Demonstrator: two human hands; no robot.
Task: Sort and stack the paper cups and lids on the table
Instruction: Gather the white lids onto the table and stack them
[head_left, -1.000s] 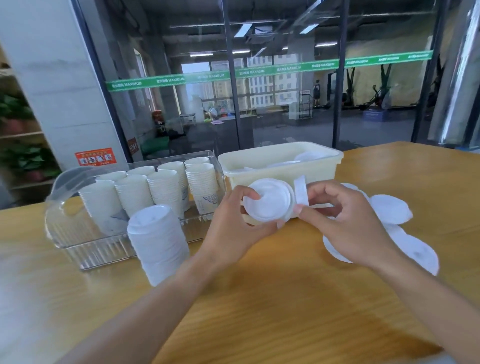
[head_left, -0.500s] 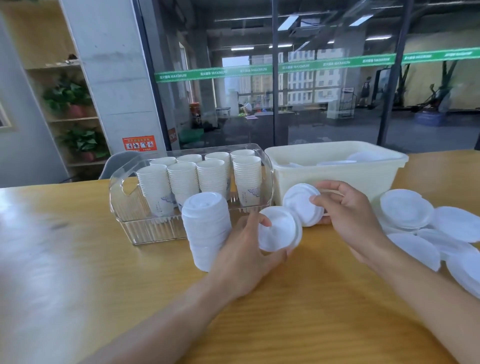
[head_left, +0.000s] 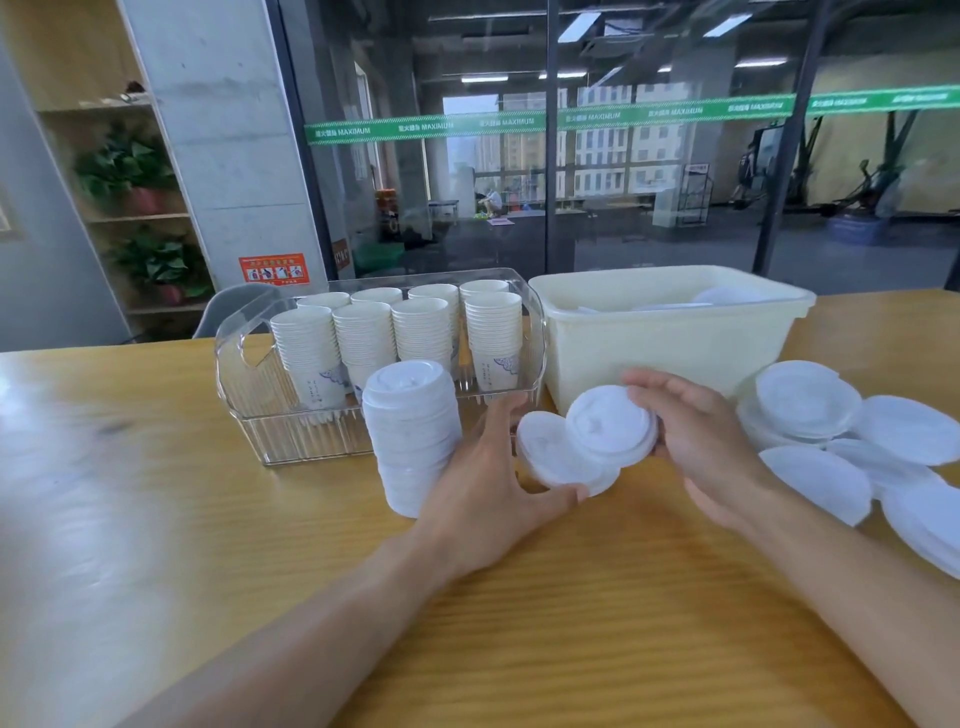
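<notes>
Holding one lid (head_left: 556, 457) in your left hand (head_left: 493, 483) and another lid (head_left: 608, 428) in your right hand (head_left: 701, 436), fingers curled round each rim, you are keeping both ready for the lid stack (head_left: 410, 431) at nine o'clock.

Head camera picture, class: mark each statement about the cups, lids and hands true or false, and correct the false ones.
1. The paper cups stand stacked in the clear plastic bin. True.
2. The left hand holds nothing. False: it holds a white lid.
3. The right hand holds a white lid that overlaps the one in the left hand. True.
4. The tall stack of lids stands inside the cream tub. False: it stands on the wooden table, in front of the clear bin.
5. Loose lids lie on the table to the right of the right hand. True.
</notes>
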